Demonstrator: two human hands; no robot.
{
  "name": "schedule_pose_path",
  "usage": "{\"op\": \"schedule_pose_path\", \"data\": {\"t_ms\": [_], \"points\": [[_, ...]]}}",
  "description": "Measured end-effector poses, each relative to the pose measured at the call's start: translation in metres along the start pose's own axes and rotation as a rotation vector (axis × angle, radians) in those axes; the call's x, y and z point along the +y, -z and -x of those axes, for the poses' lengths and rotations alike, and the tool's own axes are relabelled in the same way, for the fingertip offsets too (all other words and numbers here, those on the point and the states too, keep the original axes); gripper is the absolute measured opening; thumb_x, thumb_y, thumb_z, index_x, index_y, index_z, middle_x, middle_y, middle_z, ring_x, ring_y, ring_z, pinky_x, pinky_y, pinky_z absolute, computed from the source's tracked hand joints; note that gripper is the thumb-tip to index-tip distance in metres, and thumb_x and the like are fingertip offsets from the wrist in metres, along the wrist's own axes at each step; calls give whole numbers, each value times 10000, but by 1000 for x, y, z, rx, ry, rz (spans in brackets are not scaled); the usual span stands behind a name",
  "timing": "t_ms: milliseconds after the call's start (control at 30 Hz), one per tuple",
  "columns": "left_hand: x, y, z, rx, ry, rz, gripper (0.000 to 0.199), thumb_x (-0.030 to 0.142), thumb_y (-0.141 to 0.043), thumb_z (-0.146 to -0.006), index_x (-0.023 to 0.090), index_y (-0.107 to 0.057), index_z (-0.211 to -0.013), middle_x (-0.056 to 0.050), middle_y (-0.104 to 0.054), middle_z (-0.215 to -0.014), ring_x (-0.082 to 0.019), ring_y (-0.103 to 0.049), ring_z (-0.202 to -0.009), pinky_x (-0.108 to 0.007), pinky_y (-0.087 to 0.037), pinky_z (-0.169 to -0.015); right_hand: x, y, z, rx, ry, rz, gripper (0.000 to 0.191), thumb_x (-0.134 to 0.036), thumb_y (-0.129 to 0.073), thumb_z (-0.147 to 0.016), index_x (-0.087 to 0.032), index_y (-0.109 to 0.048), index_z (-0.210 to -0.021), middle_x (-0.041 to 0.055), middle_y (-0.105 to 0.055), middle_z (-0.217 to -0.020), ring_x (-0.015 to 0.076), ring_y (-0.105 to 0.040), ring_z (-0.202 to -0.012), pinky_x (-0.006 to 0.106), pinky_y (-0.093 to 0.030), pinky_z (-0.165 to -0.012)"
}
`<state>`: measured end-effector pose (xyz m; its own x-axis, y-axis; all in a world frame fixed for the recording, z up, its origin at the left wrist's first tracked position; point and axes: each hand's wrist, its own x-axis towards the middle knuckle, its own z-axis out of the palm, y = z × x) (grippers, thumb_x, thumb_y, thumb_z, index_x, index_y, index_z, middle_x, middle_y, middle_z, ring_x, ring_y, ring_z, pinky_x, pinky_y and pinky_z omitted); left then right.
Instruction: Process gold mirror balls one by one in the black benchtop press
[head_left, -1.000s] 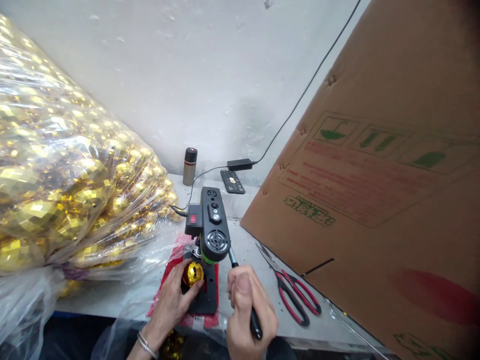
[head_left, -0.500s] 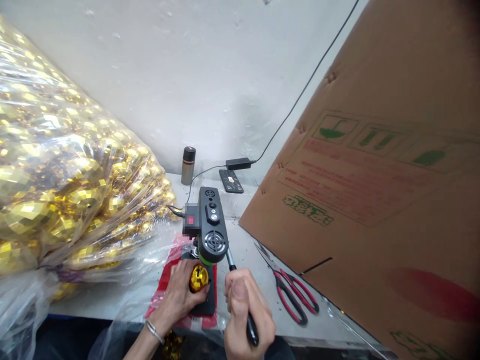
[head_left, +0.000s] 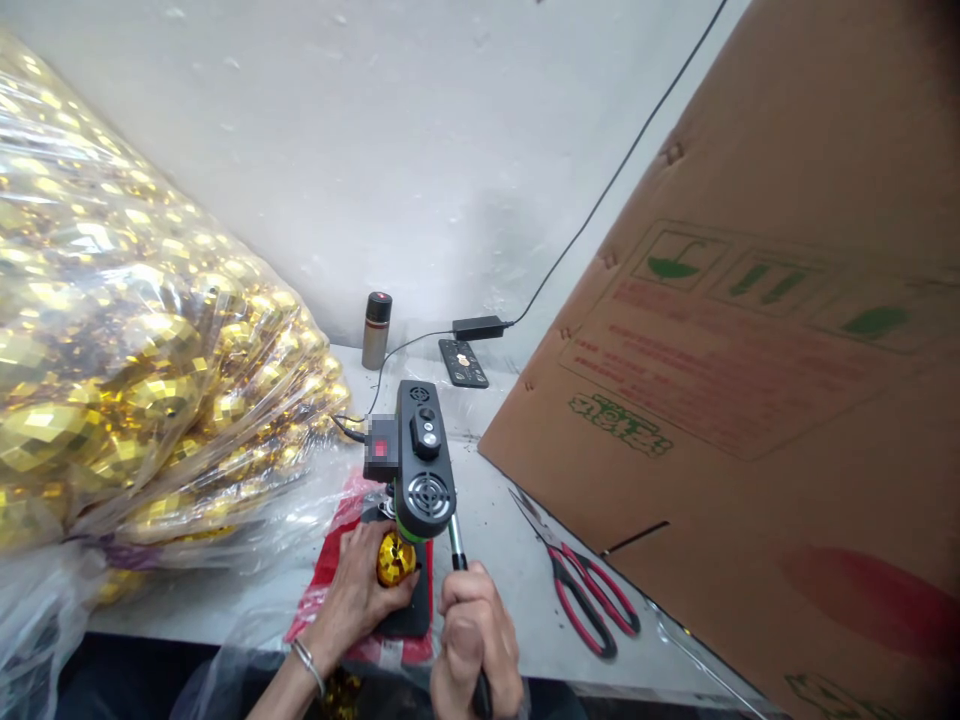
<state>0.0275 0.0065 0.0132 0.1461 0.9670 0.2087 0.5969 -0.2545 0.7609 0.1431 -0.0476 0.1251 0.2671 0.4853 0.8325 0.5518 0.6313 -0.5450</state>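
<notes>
A small gold faceted ball [head_left: 396, 560] is gripped between the thumb and fingers of my left hand [head_left: 364, 585], just below the front end of a black machine head [head_left: 424, 460]. My right hand [head_left: 478, 640] is wrapped round the black-handled metal lever [head_left: 457, 540] at the machine's right side. The machine's black base [head_left: 411, 612] rests on a red plastic sheet [head_left: 322, 590]. The underside of the ball is hidden by my left fingers.
A clear bag of gold balls [head_left: 150, 400] fills the left. Red-and-black scissors [head_left: 581, 590] lie right of the machine, beside a large cardboard box [head_left: 720, 350]. Behind stand a bottle [head_left: 376, 330], a phone [head_left: 463, 362] and a power adapter [head_left: 478, 327] with its cable.
My right hand has moved down and slightly left with the lever, which now stands more upright. The machine head sits slightly lower in view. My left hand still grips the ball.
</notes>
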Motion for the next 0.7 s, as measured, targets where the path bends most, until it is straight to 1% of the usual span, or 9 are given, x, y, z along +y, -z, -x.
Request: {"op": "schedule_pose_path", "data": {"t_ms": [100,233,267,367,433,567,700], "points": [[2,1,0,-11,7,4,408,309,-755,-723,200,-704,-1112,-87,-754,-997,-339,-683,-957,-491,-511,-907,6,-3,3,46,48,-12,371,-165,-361,-1087,-232,-435,-730,-51,-485,-663,95,-457,-560,274,-484,-700],[7,5,-1,-27,22,17,420,310,-765,-720,191,-707,-1119,-103,-763,-1037,-359,-688,-987,-503,-509,-911,6,-4,5,57,54,-14,379,-194,-370,-1098,-232,-461,-732,-61,-500,-653,93,-449,-547,280,-502,-755],[8,6,-2,-32,25,20,425,307,-765,-719,191,-708,-1125,-105,-766,-1046,-364,-689,-996,-507,-507,-916,4,-4,7,56,26,-17,379,-198,-367,-1102,-232,-465,-737,-61,-505,-662,93,-459,-559,284,-508,-787],[10,7,-2,-44,30,33,430,302,-760,-719,195,-711,-1133,-110,-769,-1069,-370,-688,-1012,-513,-502,-927,-4,-6,11,74,-120,-34,388,-211,-351,-1116,-228,-464,-744,-60,-508,-708,92,-489,-620,305,-507,-904],[11,7,-2,-39,37,40,422,302,-757,-716,190,-712,-1121,-116,-767,-1063,-370,-687,-1006,-512,-503,-924,-10,-8,13,99,-191,-51,397,-230,-347,-1123,-225,-461,-742,-62,-500,-727,90,-490,-646,318,-495,-952],[11,5,-1,-16,45,32,387,319,-748,-718,182,-711,-1078,-115,-753,-1005,-364,-680,-968,-510,-502,-905,-15,-11,14,124,-235,-81,406,-242,-362,-1121,-219,-466,-730,-62,-495,-735,91,-475,-659,320,-486,-946],[10,3,0,-7,46,26,392,312,-746,-723,187,-711,-1093,-111,-753,-1022,-352,-672,-964,-500,-496,-898,-13,-13,15,152,-240,-98,411,-228,-368,-1115,-216,-472,-718,-55,-492,-734,98,-469,-668,322,-481,-939]]}}
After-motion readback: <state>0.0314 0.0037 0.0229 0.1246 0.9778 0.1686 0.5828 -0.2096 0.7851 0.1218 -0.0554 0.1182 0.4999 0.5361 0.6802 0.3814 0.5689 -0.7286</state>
